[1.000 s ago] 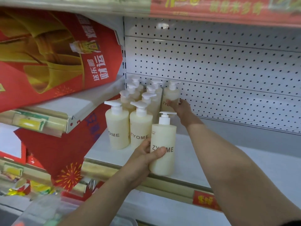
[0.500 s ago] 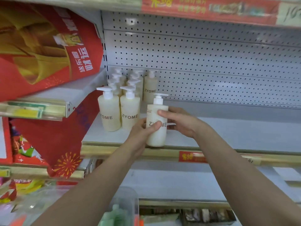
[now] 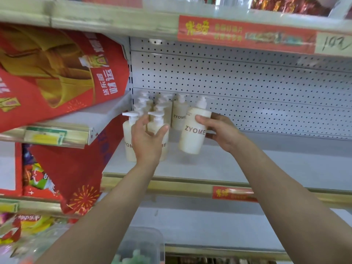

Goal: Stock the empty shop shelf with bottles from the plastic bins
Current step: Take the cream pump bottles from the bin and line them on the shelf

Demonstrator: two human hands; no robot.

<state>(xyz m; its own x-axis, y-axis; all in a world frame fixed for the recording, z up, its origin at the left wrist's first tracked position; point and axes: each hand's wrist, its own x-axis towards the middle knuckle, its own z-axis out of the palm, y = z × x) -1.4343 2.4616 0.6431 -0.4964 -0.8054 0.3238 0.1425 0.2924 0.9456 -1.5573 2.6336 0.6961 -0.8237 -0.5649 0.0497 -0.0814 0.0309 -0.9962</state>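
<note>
My right hand [image 3: 222, 131] grips a cream pump bottle marked ZYOME [image 3: 194, 130], tilted and lifted a little above the white shelf [image 3: 247, 168]. My left hand [image 3: 147, 139] is spread open in front of the two front bottles [image 3: 128, 141], holding nothing. Several more cream pump bottles [image 3: 179, 113] stand in rows behind, at the shelf's left end against the pegboard. A clear plastic bin [image 3: 141, 242] shows at the bottom edge, partly hidden by my left arm.
A white pegboard back wall [image 3: 247, 88] runs behind the shelf. A red and gold banner [image 3: 57, 77] hangs over a neighbouring shelf [image 3: 76, 128] on the left. The upper shelf edge [image 3: 245, 33] carries a red price strip. Snack packs [image 3: 36, 180] fill the lower left.
My left hand has let go of the bottle and opened in front of the front row. My right hand has taken the bottle and lifted it up and right, off the shelf edge.
</note>
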